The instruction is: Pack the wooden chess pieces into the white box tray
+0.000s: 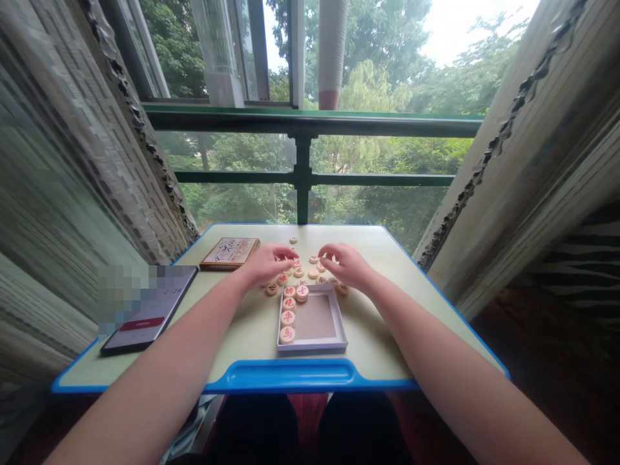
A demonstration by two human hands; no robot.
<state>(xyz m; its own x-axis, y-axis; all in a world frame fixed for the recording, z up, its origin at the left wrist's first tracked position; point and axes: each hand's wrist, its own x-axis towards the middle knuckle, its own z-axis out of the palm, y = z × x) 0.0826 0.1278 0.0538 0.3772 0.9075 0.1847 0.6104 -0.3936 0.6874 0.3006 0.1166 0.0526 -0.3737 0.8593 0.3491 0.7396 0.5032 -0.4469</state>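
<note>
A small tray table [232,336] with a blue rim stands in front of a window. On it lies a shallow grey box [339,329] holding several round wooden chess pieces [288,318] in a column along its left side. More loose pieces [312,274] are scattered just beyond the box. My left hand [267,263] rests over the left part of the scattered pieces, fingers curled down onto them. My right hand [345,265] hovers over the right part, fingers bent and pinching toward a piece; what lies under the fingertips is hidden.
A phone [152,313] lies at the table's left edge. The box lid [230,252] with printed characters sits at the back left. Woven blinds flank both sides, and a dark green railing [303,174] crosses the window behind the table.
</note>
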